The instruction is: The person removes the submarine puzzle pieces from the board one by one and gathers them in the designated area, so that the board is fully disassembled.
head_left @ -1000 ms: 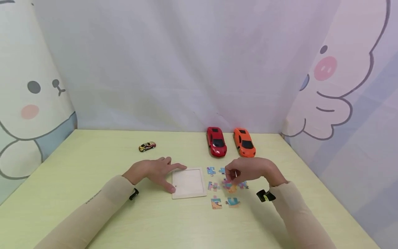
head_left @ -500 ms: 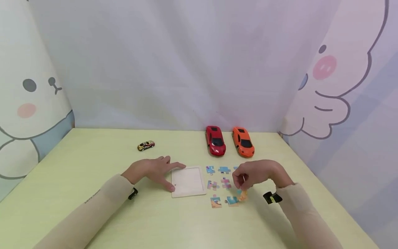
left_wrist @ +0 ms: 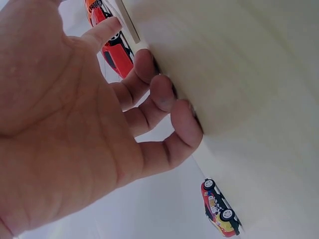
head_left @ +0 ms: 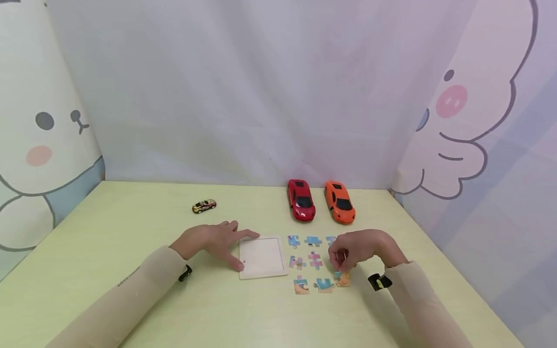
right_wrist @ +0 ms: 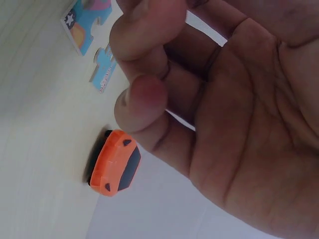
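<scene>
Lower now, right hand (head_left: 359,249) (fingers curled, empty) over orange puzzle piece (head_left: 343,278), flat.

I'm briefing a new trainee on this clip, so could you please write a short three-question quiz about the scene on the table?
1. True or false: the left hand rests on the puzzle tray.
2. Which car is nearest the right hand? A. red car B. orange car C. small car
3. Fill in: the tray holds ___ fitted pieces.

Key: 1 true, fingertips touch its left edge. 2 B. 3 no; the loose pieces lie to the right of the tray.
</scene>
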`<state>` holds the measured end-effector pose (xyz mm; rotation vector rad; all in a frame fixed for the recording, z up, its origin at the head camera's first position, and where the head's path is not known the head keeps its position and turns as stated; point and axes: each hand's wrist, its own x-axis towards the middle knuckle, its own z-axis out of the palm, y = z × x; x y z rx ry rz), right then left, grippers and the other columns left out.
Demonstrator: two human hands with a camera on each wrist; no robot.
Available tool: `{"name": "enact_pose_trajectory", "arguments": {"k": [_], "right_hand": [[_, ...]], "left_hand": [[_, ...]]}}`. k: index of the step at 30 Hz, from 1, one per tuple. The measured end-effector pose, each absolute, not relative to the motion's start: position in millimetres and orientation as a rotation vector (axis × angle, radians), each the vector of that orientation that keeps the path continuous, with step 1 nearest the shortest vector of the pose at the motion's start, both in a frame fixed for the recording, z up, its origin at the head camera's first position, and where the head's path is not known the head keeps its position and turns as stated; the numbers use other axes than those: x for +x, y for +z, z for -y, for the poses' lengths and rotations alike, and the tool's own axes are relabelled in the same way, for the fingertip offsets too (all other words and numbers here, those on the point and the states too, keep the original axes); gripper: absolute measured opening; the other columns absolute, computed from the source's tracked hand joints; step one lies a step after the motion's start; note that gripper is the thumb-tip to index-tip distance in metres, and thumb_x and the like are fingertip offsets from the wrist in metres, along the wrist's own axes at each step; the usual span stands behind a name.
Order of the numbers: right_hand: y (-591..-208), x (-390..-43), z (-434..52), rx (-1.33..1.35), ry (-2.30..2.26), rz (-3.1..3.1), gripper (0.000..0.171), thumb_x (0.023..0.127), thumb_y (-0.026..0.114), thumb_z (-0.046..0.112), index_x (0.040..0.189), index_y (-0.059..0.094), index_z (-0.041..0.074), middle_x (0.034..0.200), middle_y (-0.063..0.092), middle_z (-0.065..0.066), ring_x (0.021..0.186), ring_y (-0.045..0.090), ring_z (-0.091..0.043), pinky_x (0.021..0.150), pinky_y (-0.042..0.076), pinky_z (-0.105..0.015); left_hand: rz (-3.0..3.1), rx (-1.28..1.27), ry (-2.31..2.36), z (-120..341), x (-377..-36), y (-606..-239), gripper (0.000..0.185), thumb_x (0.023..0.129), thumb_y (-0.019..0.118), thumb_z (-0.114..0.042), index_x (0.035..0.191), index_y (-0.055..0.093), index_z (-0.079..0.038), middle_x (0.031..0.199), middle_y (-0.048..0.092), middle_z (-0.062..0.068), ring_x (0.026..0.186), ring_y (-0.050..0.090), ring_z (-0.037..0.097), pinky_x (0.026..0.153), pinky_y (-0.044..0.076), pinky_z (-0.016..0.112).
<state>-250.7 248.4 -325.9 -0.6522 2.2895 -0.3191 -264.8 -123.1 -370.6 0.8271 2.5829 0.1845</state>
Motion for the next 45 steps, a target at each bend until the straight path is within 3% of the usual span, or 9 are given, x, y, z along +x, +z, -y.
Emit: {"name": "enact_pose_trajectory", "arguments": {"k": [16,45], "right_hand": [[-327.5,-250.8,-249.1,-0.584,-0.327,-2.278,0.012,0.086,0.076,0.003,0.083,0.068,0.012,0.076,0.057,0.004,0.072,0.051,-0.011,0.067,0.04,-0.029],[-330.2,-250.7,-252.0,-0.561,-0.333,-2.287,0.012,0.087,0.073,0.002,0.084,0.07,0.013,0.079,0.06,0.002,0.072,0.052,-0.012,0.067,0.042,-0.031]], "left_hand": [[-2.58,0.833,0.186,123.5,-263.8,-368.8,0.089,0.079,0.075,-0.064,0.153,0.033,-0.037,0.131,0.044,0.009,0.119,0.045,0.027,0.096,0.042,0.055],[-2.58,0.83,0.169,122.1,-263.7,-369.2,0.089,0.08,0.075,-0.063,0.153,0.033,-0.037,0.125,0.045,0.007,0.115,0.045,0.024,0.093,0.044,0.052]]}}
